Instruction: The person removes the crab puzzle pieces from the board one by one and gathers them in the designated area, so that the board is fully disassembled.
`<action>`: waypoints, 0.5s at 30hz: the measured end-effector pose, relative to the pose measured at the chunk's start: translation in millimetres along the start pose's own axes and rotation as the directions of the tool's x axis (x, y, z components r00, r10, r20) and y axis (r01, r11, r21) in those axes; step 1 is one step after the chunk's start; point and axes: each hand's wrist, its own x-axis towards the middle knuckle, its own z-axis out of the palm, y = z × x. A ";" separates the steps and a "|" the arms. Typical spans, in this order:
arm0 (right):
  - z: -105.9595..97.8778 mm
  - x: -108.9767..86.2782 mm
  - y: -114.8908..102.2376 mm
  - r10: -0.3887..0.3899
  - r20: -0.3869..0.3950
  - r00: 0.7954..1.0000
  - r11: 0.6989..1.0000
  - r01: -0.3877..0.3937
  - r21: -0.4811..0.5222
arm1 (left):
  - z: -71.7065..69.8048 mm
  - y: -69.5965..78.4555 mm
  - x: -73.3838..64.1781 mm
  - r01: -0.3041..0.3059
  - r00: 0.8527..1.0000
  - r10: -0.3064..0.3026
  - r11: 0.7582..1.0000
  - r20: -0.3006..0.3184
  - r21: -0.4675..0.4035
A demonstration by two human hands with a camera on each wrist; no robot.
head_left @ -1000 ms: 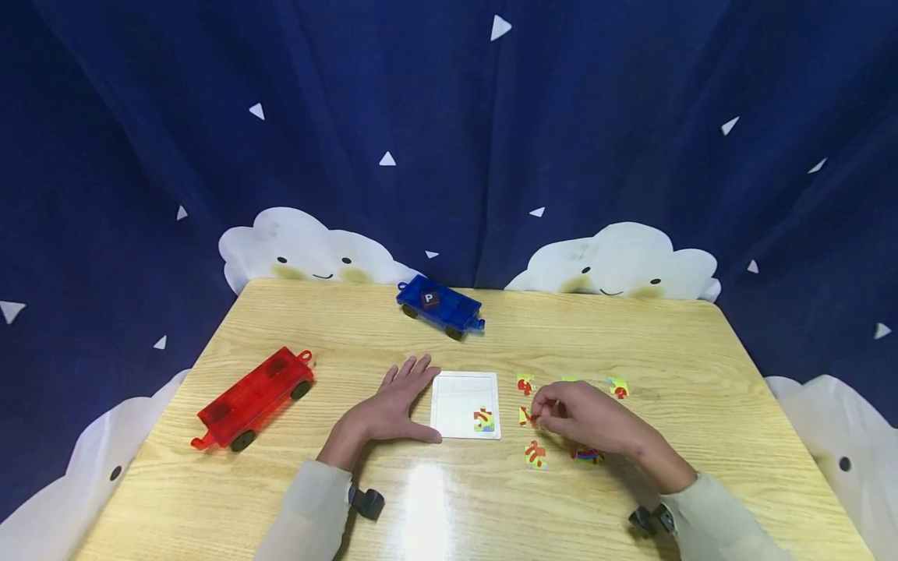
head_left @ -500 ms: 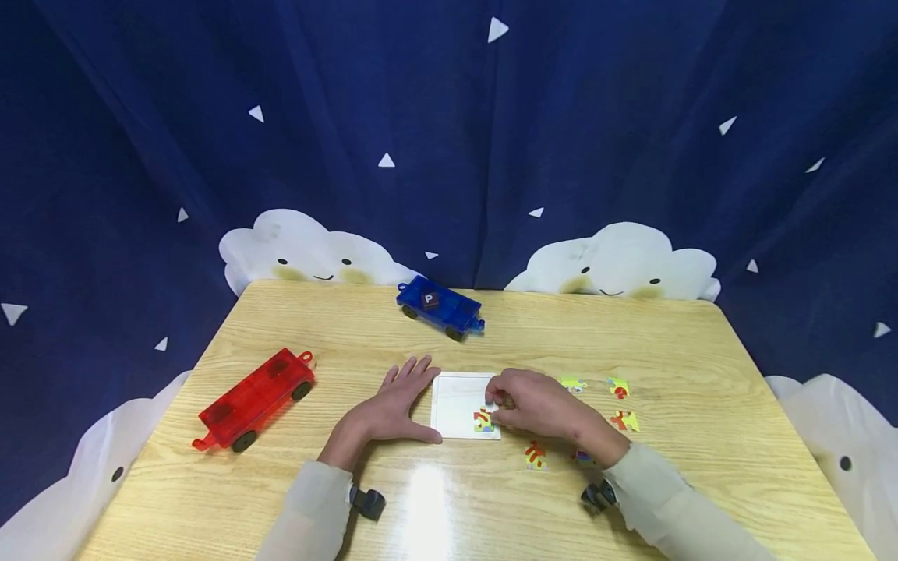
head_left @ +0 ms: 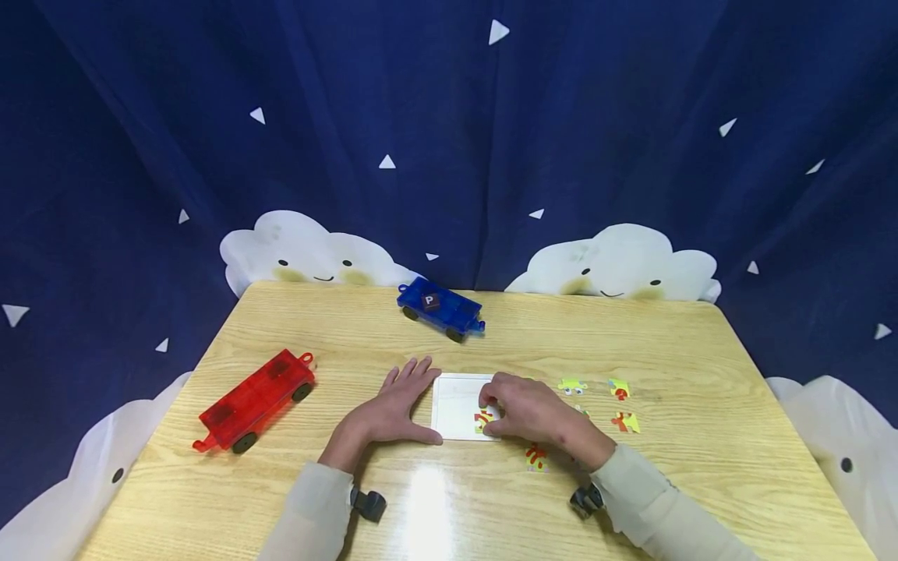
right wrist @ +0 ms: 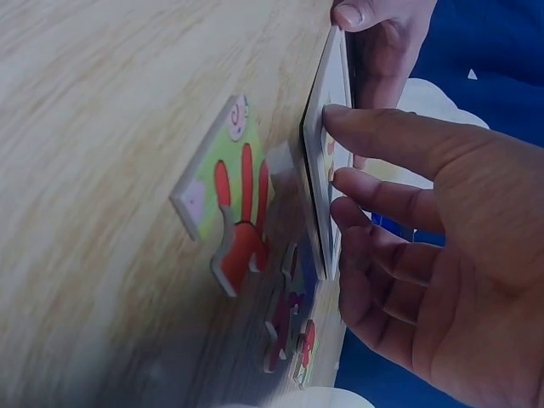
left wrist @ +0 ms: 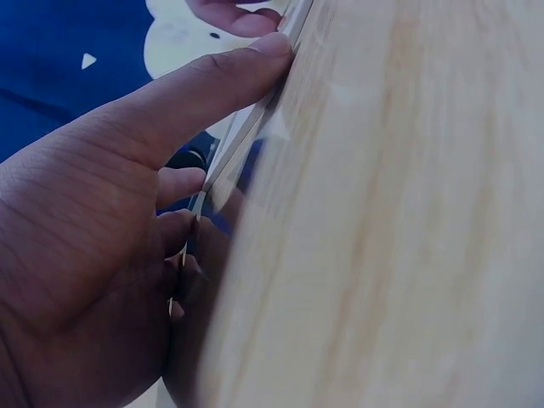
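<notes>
A white square puzzle tray [head_left: 452, 401] lies mid-table with a yellow and red jigsaw puzzle piece [head_left: 482, 421] at its lower right. My left hand [head_left: 393, 409] rests at the tray's left side, fingers spread and thumb along the near corner. My right hand [head_left: 529, 409] is over the tray's right side, thumb and curled fingers pinching at a puzzle piece [right wrist: 330, 151]. In the right wrist view, the thumb tip touches that piece's near edge; much of it is hidden. Nearer me lies a loose piece with red claw-like shapes [right wrist: 242, 204].
Several loose pieces lie right of the tray, including an eyed one [head_left: 573, 386], a red-dotted one [head_left: 620, 389] and a yellow and red one [head_left: 626, 421]. A red toy wagon [head_left: 256, 399] stands left; a blue wagon [head_left: 442, 306] stands behind. A dark curtain [head_left: 449, 140] hangs beyond.
My right hand has moved left from the loose pieces to the tray's right side, then slightly further in over the tray. My left hand has stayed put.
</notes>
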 end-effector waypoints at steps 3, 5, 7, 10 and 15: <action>0.1 0.4 0.1 -0.004 -0.002 1.000 1.000 0.004 -0.006 | -0.2 0.0 -0.3 -0.002 1.000 0.002 1.000 -0.003 -0.002; 0.2 0.3 -0.1 -0.002 -0.001 1.000 1.000 0.002 -0.007 | -0.1 -0.1 -0.5 -0.004 1.000 0.004 1.000 -0.005 -0.004; 0.2 -0.3 -0.9 -0.001 -0.003 1.000 1.000 0.001 -0.006 | -0.1 0.0 -0.8 -0.007 1.000 0.007 1.000 -0.008 -0.008; -0.1 -1.7 -2.3 0.005 -0.014 1.000 1.000 -0.005 -0.008 | -0.2 0.2 -0.9 -0.009 1.000 0.009 1.000 -0.008 -0.011; -1.4 -2.6 -5.3 0.001 -0.062 0.998 1.000 -0.001 -0.002 | -0.3 0.2 -0.5 -0.010 1.000 0.010 1.000 -0.009 -0.011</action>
